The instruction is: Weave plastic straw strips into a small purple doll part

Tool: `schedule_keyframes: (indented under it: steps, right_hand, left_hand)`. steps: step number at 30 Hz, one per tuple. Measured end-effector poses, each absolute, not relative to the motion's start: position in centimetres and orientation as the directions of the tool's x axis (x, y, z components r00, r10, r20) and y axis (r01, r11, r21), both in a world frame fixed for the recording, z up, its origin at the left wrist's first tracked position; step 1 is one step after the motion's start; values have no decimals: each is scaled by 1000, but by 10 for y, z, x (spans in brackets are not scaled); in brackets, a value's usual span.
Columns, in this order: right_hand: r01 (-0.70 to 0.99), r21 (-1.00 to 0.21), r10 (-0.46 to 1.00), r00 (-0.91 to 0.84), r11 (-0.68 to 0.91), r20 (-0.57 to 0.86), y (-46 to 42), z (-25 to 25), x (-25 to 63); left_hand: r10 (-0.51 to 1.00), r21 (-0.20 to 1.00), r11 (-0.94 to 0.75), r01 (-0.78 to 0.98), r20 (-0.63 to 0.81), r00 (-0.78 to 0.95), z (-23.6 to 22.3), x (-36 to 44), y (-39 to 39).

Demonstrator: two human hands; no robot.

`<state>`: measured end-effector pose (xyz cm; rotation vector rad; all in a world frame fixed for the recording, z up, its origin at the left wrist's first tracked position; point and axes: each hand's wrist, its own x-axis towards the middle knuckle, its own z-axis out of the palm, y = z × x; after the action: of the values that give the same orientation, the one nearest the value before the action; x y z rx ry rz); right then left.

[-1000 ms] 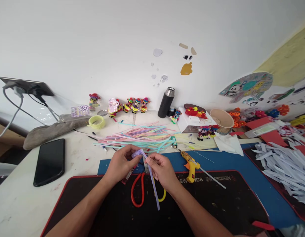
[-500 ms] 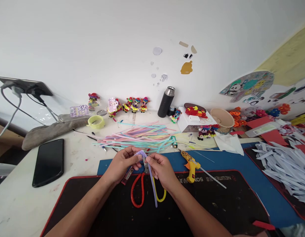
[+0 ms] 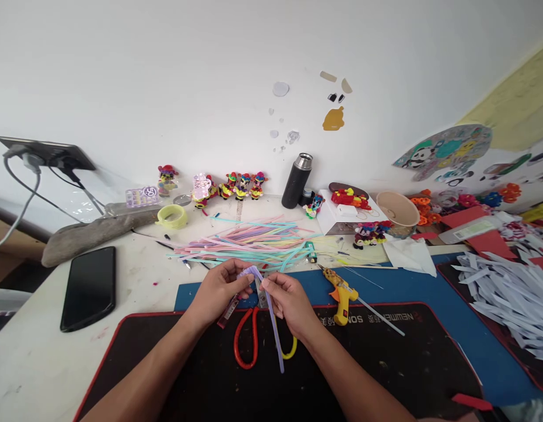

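My left hand [image 3: 218, 290] and my right hand [image 3: 289, 300] meet over the black mat [image 3: 385, 363], both pinched on one lilac strip [image 3: 275, 328]. Its upper end is folded or coiled between my left fingertips; the free end hangs down towards me. Under my hands lie scissors [image 3: 249, 340] with one red and one yellow handle. Behind my hands spreads a pile of pastel strips [image 3: 249, 243].
A yellow glue gun [image 3: 341, 293] lies right of my hands. A black phone [image 3: 89, 287] rests at the left. A black flask [image 3: 296, 181], small figures [image 3: 242, 186], a paper bowl [image 3: 398, 210] and a tape roll [image 3: 171, 217] stand near the wall. White paper strips [image 3: 508, 293] heap at the right.
My hands stay in place; the fingers shift slightly on the lilac strip, and its hanging end swings a little.
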<state>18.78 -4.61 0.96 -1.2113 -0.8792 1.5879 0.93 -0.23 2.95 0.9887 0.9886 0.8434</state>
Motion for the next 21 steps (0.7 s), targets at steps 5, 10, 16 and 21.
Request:
schedule_keyframes:
  steps: [5, 10, 16, 21]
  right_hand:
    - [-211, -926, 950, -86, -313, -302, -48, 11, 188]
    - [-212, -925, 949, -79, -316, -306, -49, 8, 185]
    - [-249, -913, 947, -96, -322, -308, -48, 10, 183]
    - [-270, -899, 938, -116, -345, -325, -50, 11, 185]
  left_hand:
    - [920, 946, 306, -106, -265, 289, 30, 11, -4]
    - [912, 937, 319, -144, -261, 317, 25, 11, -5]
    - [881, 904, 378, -201, -285, 377, 23, 9, -4]
    - [827, 871, 439, -222, -295, 478, 23, 8, -5]
